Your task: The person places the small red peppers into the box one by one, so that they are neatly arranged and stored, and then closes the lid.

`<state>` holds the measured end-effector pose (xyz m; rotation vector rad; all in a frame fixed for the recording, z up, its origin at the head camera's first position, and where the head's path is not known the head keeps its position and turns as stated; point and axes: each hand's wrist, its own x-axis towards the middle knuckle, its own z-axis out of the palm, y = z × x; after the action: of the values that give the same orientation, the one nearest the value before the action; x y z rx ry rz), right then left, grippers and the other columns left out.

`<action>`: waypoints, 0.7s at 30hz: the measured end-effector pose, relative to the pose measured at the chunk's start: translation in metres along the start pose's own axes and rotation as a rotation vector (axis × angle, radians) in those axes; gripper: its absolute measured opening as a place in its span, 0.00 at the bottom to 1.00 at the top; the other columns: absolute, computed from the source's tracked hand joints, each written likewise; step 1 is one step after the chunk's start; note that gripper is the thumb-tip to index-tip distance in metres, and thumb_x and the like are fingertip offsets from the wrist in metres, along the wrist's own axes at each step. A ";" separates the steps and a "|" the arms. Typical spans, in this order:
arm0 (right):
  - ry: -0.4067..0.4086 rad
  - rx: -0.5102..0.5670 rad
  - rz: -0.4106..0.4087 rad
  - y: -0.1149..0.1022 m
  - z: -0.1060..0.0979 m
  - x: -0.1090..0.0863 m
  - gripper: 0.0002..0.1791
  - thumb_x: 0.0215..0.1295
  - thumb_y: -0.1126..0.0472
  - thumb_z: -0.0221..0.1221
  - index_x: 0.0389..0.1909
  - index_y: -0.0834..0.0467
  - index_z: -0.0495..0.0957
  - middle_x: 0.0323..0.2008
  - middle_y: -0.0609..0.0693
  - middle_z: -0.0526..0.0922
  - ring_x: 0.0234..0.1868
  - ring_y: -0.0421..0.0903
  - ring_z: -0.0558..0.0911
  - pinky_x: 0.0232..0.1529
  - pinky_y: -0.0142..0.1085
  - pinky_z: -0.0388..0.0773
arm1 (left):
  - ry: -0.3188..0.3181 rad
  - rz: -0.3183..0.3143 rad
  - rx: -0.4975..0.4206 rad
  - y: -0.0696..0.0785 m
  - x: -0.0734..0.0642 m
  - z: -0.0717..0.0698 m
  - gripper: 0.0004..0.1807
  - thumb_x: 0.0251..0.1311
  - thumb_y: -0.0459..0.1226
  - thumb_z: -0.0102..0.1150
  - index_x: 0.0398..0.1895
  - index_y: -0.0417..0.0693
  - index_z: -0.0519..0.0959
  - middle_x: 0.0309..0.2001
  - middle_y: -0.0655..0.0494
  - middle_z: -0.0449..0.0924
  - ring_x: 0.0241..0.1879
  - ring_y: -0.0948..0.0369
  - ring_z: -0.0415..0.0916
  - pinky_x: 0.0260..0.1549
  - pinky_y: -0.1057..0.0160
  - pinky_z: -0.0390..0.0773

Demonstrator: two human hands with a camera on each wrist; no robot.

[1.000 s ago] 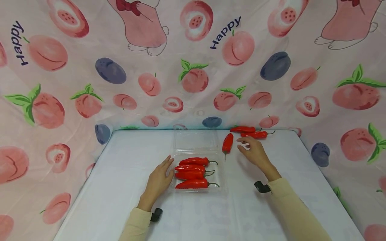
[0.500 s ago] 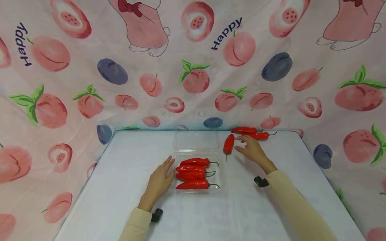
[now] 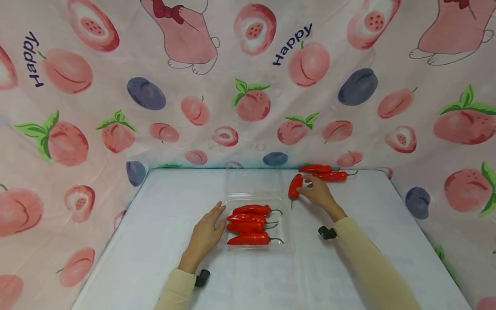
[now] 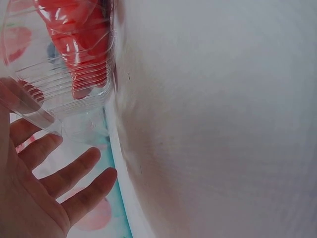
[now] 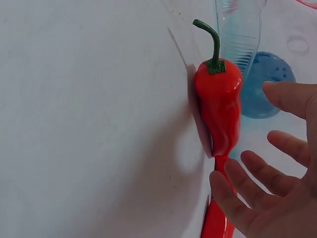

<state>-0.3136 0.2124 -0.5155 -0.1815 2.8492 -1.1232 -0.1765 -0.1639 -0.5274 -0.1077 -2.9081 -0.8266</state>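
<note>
A clear plastic box [image 3: 286, 234] holds several red chili peppers [image 3: 248, 227] lying side by side, stems to the right. My left hand [image 3: 205, 234] rests at the box's left side, fingers stretched out. In the left wrist view its thumb lies against the ribbed clear wall [image 4: 59, 82], the other fingers spread. A single red pepper [image 3: 295, 187] lies right of the raised lid, its green stem toward me. My right hand [image 3: 319, 193] reaches that pepper from the right. In the right wrist view its thumb and fingers [image 5: 272, 173] are spread beside the pepper [image 5: 220, 106], not closed round it.
Two more red peppers [image 3: 333, 176] lie at the back edge of the white table [image 3: 128, 258], behind my right hand. The box's clear lid [image 3: 253, 183] is folded back behind it. A fruit-print cloth [image 3: 174, 107] hangs behind the table.
My right hand has moved left, away from the two back peppers, up to the single pepper. My left hand stays at the box.
</note>
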 end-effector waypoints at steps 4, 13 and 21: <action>0.010 0.012 0.036 -0.001 0.005 0.004 0.36 0.63 0.49 0.63 0.69 0.58 0.65 0.62 0.63 0.74 0.59 0.61 0.74 0.53 0.53 0.81 | 0.004 0.001 0.004 0.000 0.000 0.000 0.27 0.66 0.43 0.56 0.69 0.57 0.70 0.73 0.60 0.65 0.67 0.49 0.71 0.60 0.43 0.75; 0.018 0.043 0.122 -0.003 0.017 0.011 0.42 0.63 0.47 0.62 0.73 0.59 0.57 0.63 0.67 0.71 0.58 0.62 0.73 0.58 0.56 0.76 | -0.001 -0.003 0.003 0.000 -0.001 0.002 0.27 0.67 0.44 0.54 0.70 0.57 0.70 0.73 0.59 0.64 0.66 0.49 0.71 0.59 0.43 0.76; 0.023 0.058 0.179 -0.002 0.024 0.020 0.42 0.63 0.48 0.62 0.73 0.59 0.57 0.61 0.66 0.72 0.58 0.62 0.72 0.58 0.56 0.76 | 0.016 0.000 0.007 0.000 0.000 0.002 0.27 0.66 0.44 0.55 0.69 0.57 0.71 0.73 0.60 0.65 0.66 0.49 0.72 0.59 0.43 0.76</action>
<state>-0.3308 0.1918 -0.5317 0.0883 2.7814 -1.1754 -0.1763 -0.1633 -0.5290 -0.0995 -2.8959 -0.8127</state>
